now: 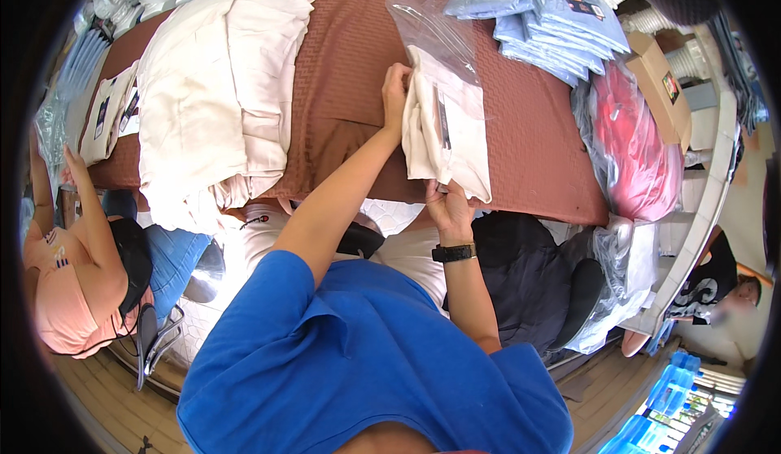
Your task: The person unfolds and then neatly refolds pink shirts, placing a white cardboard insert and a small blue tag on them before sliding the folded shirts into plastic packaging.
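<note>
A folded cream garment [423, 133] with a dark label strip lies on the brown-covered table [342, 63] in front of me. It is inside a clear plastic bag [431, 27], whose empty far end stretches away past the cloth. Along the garment's left edge my left hand [395, 94] is closed, fingers curled against cloth and bag. At the near edge, by the table's rim, my right hand [449, 208] pinches the bagged garment from below; its fingertips are partly hidden under it.
A large cream cloth pile [220, 88] lies left, with a labelled folded garment [106, 120] beyond it. Bagged light-blue garments [561, 19] are stacked far right, near a red bagged bundle [630, 141] and a cardboard box [661, 88]. Another person [81, 283] sits at the left.
</note>
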### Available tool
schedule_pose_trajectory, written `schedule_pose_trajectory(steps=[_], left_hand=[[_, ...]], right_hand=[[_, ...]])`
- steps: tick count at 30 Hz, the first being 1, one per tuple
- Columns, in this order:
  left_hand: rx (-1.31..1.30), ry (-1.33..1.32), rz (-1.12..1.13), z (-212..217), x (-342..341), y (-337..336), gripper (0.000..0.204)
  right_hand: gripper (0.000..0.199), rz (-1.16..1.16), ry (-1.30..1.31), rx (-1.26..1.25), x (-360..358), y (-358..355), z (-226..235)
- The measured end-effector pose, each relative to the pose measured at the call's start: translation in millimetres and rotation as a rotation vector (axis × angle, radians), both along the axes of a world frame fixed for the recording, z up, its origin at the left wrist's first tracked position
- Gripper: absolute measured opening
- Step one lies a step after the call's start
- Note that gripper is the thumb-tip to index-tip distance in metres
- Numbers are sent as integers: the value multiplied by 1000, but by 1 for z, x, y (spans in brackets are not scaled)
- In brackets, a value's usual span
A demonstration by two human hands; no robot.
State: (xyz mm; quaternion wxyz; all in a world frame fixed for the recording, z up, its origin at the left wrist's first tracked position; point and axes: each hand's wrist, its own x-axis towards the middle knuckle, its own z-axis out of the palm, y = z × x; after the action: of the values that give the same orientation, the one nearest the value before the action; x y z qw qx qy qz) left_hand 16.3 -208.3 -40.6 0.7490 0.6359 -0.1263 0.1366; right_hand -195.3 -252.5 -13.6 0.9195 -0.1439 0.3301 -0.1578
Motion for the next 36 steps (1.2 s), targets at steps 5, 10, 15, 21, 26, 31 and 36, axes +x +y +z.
schedule_pose_trajectory(steps=[5, 10, 15, 21, 26, 31, 36], left_hand=[[-242, 291, -401, -28, -17, 24, 38], [-552, 815, -898, 53, -85, 76, 88], [-313, 869, -729, 33, -114, 113, 45], [-408, 1004, -728, 26, -88, 141, 49], [-50, 601, -462, 46, -125, 124, 76], [528, 147, -468, 26, -129, 124, 90], [352, 230, -273, 3, -114, 111, 70]], right_hand=[[29, 116, -25, -163, 9, 15, -1], [37, 77, -66, -385, 19, 33, 2], [47, 160, 20, -493, 12, 39, -1], [40, -70, 370, -819, -33, 7, 19], [33, 1, 630, -1706, -58, -53, 4], [27, 23, 395, -1754, -24, -68, -4], [26, 31, 544, -1798, 8, -71, -13]])
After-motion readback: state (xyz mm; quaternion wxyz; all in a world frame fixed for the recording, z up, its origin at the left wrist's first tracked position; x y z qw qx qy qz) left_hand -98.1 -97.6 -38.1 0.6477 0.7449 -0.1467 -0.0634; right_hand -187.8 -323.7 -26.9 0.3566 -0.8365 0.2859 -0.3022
